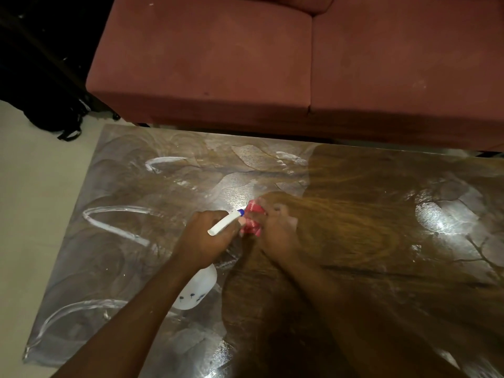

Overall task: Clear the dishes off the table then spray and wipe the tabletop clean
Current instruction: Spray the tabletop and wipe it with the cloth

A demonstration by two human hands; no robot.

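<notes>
Red cloth (252, 220) sits mid-frame on the tabletop (381, 241), the right hand (275, 233) curled round it; the left hand (207, 238) clamps the spray bottle (199, 287). I judge wiping is underway, and the white streaks (114, 214) at left need passes next.

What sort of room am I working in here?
Probably a home living room: a reddish sofa stands just beyond the smeared wooden table, and a black bag lies on the pale floor near the sofa's end.
</notes>
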